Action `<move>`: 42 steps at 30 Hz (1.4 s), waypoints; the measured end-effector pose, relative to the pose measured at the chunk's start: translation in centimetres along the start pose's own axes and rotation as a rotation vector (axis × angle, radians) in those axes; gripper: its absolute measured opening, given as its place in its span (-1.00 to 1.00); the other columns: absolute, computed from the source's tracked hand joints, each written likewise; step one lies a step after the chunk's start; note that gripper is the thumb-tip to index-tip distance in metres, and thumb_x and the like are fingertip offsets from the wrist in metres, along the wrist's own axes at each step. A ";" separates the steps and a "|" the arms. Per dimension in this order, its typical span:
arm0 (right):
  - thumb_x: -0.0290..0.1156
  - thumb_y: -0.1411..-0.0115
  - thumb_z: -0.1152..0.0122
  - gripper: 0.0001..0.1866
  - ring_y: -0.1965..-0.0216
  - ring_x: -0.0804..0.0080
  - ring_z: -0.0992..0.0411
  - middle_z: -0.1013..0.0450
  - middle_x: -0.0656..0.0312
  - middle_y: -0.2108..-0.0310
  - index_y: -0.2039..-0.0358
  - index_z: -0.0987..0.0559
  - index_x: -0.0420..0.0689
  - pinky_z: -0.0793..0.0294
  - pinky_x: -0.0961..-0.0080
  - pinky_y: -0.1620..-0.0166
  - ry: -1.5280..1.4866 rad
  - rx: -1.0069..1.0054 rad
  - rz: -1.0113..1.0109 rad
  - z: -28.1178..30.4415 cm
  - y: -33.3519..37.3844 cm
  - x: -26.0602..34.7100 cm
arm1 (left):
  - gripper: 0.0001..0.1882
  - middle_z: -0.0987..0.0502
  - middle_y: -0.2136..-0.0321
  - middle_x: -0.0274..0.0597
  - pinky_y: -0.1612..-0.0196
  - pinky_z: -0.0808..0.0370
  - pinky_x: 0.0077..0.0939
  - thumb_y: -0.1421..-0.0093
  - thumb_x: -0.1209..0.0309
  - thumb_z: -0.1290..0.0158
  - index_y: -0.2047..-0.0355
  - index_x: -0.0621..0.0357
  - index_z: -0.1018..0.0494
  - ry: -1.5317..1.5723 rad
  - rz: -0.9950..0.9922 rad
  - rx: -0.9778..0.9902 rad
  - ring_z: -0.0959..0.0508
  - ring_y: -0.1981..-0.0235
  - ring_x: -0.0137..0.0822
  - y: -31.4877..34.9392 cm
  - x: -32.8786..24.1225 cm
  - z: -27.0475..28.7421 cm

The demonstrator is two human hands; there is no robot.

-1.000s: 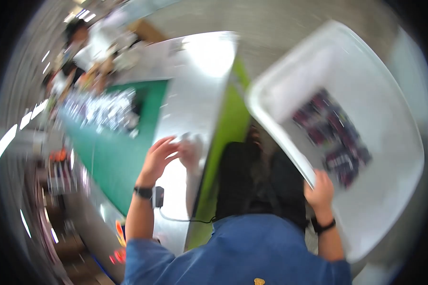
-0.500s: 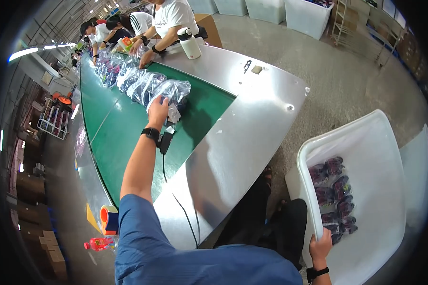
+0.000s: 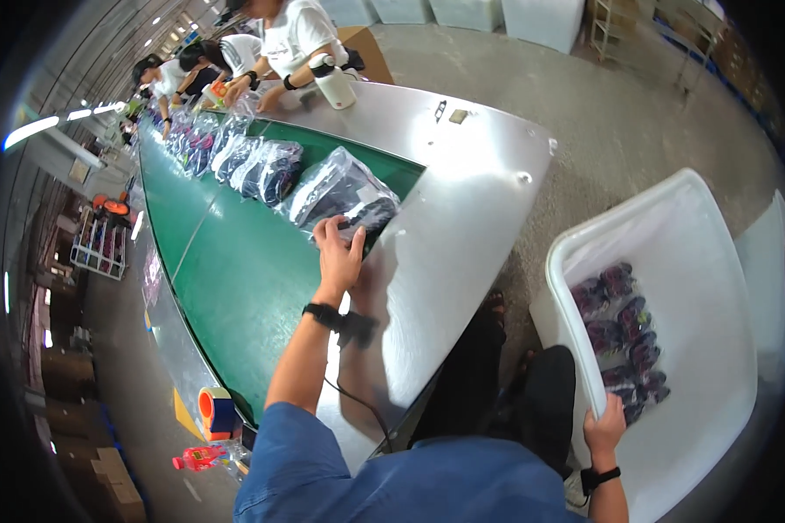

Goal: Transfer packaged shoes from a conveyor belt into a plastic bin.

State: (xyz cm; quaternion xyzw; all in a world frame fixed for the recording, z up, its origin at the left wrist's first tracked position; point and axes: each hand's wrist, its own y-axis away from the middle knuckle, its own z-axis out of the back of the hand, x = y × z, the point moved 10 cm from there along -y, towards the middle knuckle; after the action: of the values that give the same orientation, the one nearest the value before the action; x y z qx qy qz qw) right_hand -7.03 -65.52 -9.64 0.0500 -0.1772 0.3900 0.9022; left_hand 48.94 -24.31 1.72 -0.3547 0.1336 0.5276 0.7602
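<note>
At the near end of the green conveyor belt [image 3: 244, 305], my left hand [image 3: 339, 261] holds the near edge of a clear plastic bag [image 3: 338, 190]. Something dark is packed in the bag; its kind is hard to make out. The bag lies partly over the belt's metal border. My right hand [image 3: 605, 423] is closed around the rim of a large white plastic bin [image 3: 706, 305] on my right. On the bin's floor lie several dark red and black shoe-like bundles [image 3: 621, 327], apparently in clear wrap.
More bagged dark items [image 3: 257, 166] line the belt. Co-workers [image 3: 301, 44] lean over its far side. A white bottle [image 3: 333, 83] stands on the metal tabletop [image 3: 471, 192]. Tape rolls [image 3: 216, 411] and a red-labelled bottle [image 3: 199, 458] sit at left. White bins [image 3: 541, 26] stand at the back.
My left hand has drawn the end bag nearer and to the right, apart from the row, and it now lies flatter. My right hand stays on the bin's rim.
</note>
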 end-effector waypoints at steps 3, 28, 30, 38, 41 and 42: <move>-0.38 0.00 -0.33 -0.51 0.07 -0.17 -0.47 -0.47 -0.04 0.13 0.02 -0.48 -0.18 -0.48 0.01 0.03 -0.024 0.042 -0.015 -0.5 -0.7 0.0 | -0.39 -0.20 -0.20 0.16 -0.04 -0.53 -0.26 -0.33 0.11 -0.19 -0.21 0.27 -0.34 0.102 0.094 0.043 -0.36 -0.17 0.02 3.5 0.2 1.7; -0.28 -0.11 -0.41 -0.45 -0.03 -0.09 -0.43 -0.48 -0.02 0.04 -0.09 -0.50 -0.20 -0.41 0.08 -0.10 -0.333 -0.077 0.038 3.8 -1.1 2.3 | -0.56 -0.58 -0.08 0.08 -0.18 -0.58 -0.09 -0.33 0.24 -0.11 -0.08 0.31 -0.48 2.310 0.881 0.373 -0.59 -0.07 0.02 19.7 -6.0 -1.8; -0.26 -0.10 -0.42 -0.43 -0.07 -0.08 -0.42 -0.48 -0.02 0.00 -0.10 -0.50 -0.17 -0.36 0.07 -0.16 -0.366 -0.194 0.165 7.2 -1.8 5.9 | -0.59 -0.59 -0.06 0.08 -0.18 -0.57 -0.10 -0.33 0.26 -0.11 -0.06 0.31 -0.49 2.336 0.969 0.375 -0.60 -0.07 0.00 21.3 -8.4 -3.0; -0.17 -0.03 -0.53 -0.19 -0.32 -0.04 -0.25 -0.30 0.01 -0.27 -0.29 -0.42 -0.06 -0.20 -0.07 -0.32 -0.516 -0.134 0.491 16.0 -2.8 18.6 | -0.35 -0.46 -0.25 0.02 -0.35 -0.35 0.16 -0.41 -0.09 0.13 -0.28 0.15 -0.37 1.973 1.124 0.534 -0.45 -0.27 0.03 24.5 -17.6 -7.7; -0.10 0.13 -0.61 -0.04 -0.38 -0.05 -0.18 -0.18 0.01 -0.34 -0.33 -0.41 0.10 -0.14 -0.29 -0.29 -0.436 -0.189 0.595 17.1 -2.3 22.2 | -0.39 -0.40 -0.30 -0.03 -0.40 -0.27 0.11 -0.45 -0.03 0.20 -0.35 0.07 -0.31 1.833 0.994 0.788 -0.40 -0.31 -0.01 25.7 -24.7 -8.8; -0.09 0.17 -0.62 -0.02 -0.38 -0.04 -0.17 -0.16 0.02 -0.35 -0.32 -0.41 0.16 -0.13 -0.34 -0.28 -0.402 -0.236 0.629 16.7 -2.1 22.9 | -0.41 -0.40 -0.31 -0.06 -0.39 -0.29 0.07 -0.47 0.00 0.22 -0.35 0.04 -0.30 1.808 0.870 0.943 -0.41 -0.31 -0.02 26.2 -27.8 -8.8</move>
State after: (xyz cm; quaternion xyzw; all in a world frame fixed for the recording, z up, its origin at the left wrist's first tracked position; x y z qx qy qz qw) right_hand 4.30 -55.08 14.22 -0.0356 -0.4007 0.6069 0.6855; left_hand 15.57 -44.91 1.08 -0.2070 0.9399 0.1928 0.1913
